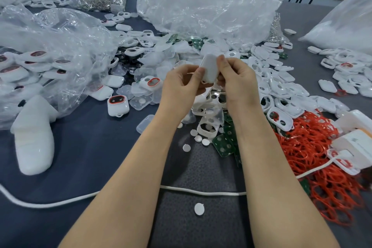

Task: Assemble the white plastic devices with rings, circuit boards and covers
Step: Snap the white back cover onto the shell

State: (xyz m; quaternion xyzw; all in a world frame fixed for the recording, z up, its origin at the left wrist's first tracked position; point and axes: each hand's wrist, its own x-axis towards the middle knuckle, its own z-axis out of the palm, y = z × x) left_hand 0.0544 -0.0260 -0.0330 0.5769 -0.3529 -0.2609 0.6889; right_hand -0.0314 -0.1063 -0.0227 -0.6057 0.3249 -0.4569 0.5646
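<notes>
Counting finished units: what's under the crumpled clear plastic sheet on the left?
Through the clear plastic sheet show white plastic devices with red-ringed windows. Anything deeper in its folds is hidden.

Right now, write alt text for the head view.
A left hand and a right hand pinch one white plastic device between them above a dark table littered with white housings, green circuit boards, orange rings and crumpled clear bags.

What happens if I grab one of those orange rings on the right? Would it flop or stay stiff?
Probably floppy: the orange rings are thin loops that lie bent and draped over each other. They look tangled together, so pulling one out would likely drag a few others along. Being so thin, each one is probably very light.
</notes>
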